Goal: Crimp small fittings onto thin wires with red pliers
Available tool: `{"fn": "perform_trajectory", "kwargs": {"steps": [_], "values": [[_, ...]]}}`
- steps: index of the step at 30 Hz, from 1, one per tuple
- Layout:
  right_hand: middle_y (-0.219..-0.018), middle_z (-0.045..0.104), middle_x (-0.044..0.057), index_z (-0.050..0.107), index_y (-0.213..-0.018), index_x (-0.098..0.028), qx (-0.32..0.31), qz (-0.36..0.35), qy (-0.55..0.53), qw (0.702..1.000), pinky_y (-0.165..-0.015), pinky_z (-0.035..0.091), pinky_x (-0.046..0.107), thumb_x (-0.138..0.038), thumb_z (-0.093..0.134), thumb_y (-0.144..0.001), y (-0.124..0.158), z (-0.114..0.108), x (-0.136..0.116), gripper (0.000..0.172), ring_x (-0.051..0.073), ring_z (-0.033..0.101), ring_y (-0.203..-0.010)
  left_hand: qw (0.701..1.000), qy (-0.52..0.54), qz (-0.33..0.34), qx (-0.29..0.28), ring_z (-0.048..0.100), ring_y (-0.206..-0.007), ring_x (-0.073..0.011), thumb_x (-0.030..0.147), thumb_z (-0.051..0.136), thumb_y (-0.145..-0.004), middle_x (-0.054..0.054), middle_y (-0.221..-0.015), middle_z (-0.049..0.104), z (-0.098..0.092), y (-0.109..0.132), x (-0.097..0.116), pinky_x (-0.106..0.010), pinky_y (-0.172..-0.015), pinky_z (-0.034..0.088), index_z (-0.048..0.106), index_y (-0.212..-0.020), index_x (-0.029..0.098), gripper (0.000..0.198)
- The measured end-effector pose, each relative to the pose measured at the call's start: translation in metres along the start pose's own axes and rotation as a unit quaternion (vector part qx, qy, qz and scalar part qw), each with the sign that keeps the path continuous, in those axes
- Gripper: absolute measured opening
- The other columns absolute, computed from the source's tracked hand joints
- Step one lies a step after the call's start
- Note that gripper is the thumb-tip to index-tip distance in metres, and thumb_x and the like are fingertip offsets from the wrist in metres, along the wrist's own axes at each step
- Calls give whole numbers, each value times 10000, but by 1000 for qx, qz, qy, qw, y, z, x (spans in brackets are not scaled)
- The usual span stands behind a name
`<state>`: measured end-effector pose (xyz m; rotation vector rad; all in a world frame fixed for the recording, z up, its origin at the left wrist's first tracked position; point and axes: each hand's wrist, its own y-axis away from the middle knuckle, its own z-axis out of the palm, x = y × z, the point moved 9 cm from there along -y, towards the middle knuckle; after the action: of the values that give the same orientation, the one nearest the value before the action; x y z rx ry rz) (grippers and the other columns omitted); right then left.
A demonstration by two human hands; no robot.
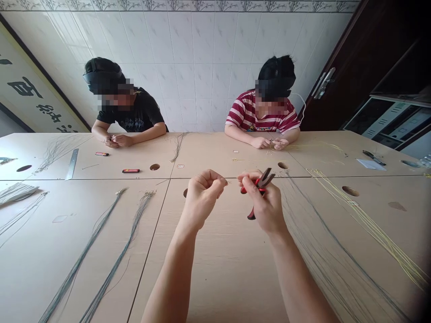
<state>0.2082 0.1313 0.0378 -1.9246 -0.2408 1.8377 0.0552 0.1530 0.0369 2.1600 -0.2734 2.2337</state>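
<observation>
My left hand [204, 196] hovers over the middle of the table in a pinch. A tiny thin, yellowish end [229, 182] shows at its fingertips, too small to name. Just to the right, my right hand [266, 202] is closed around pliers [265, 178] with red and black handles, their jaws apart and pointing up and away. Its thumb and forefinger also come together near the left fingertips; anything between them is hidden. The two hands are a short gap apart.
Left lie bundles of grey-green cords [90, 244] with metallic ends; right, thin grey cords [332, 233] and yellow cords [380, 235]. Two people [134, 114] [262, 114] work opposite with their own hands. A ruler [72, 164], red-and-black batteries [130, 171] and table holes [350, 191] are also there.
</observation>
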Motion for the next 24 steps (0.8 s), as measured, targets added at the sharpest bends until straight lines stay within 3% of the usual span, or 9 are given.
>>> {"fn": "perform_trajectory", "kwargs": {"steps": [2,5,7,10,13,16,18,21,24], "values": [[-939,600,23,588,-814,-209,5,144,-175,974,-784,464,317,-356,608,-870,-2,4,37,159,167,575,-918,1000,-4,4,9,282,-506,-62,170,516,-770,61,-526,381,-3,-2,-1,-200,-451,208,566,-674,172,108],[-887,597,24,524,-786,-206,-51,385,-360,848,-778,496,368,-347,621,-816,15,28,78,174,193,592,-946,1000,-12,9,20,297,-510,-66,157,503,-756,62,-516,371,-7,-4,-2,-204,-448,209,553,-662,176,108],[-832,574,8,523,-835,-208,-89,461,-373,801,-754,499,374,-310,611,-793,28,33,82,142,176,591,-862,999,-20,7,25,298,-512,-66,168,508,-759,62,-518,368,-9,-5,-2,-202,-446,208,546,-659,174,107],[-760,512,-41,553,-965,-226,-152,430,-237,858,-699,465,320,-235,638,-741,31,20,68,240,121,516,-682,999,-43,5,28,278,-500,-57,198,524,-775,64,-531,382,-11,-5,-1,-192,-440,203,535,-668,168,111],[-761,514,-38,597,-944,-220,-234,312,65,918,-668,407,294,-189,658,-696,22,0,44,258,122,475,-669,997,-71,20,11,269,-478,-48,207,538,-777,67,-537,395,-8,-4,3,-184,-424,201,541,-679,164,107],[-812,576,4,616,-843,-197,-289,283,184,896,-732,420,328,-186,635,-689,21,-11,39,156,151,509,-731,994,-90,65,-20,302,-480,-51,186,553,-765,69,-539,401,-2,-1,11,-178,-422,229,540,-689,169,80],[-861,606,31,588,-805,-191,-301,377,62,874,-792,448,363,-214,602,-707,34,-13,53,102,165,544,-772,990,-103,89,-31,315,-484,-53,179,556,-767,70,-541,403,0,1,14,-177,-424,244,531,-693,175,79],[-886,606,44,507,-805,-207,-272,544,-161,777,-813,486,450,-246,572,-743,72,-11,77,98,197,574,-856,986,-127,103,-40,310,-480,-54,177,547,-777,70,-542,402,3,4,17,-180,-420,251,521,-689,182,92],[-848,562,23,512,-877,-205,-263,603,-178,732,-792,501,450,-211,567,-746,102,-15,89,142,197,566,-890,983,-145,105,-39,308,-480,-57,171,538,-778,71,-538,396,3,4,17,-182,-419,256,516,-686,186,96]]}}
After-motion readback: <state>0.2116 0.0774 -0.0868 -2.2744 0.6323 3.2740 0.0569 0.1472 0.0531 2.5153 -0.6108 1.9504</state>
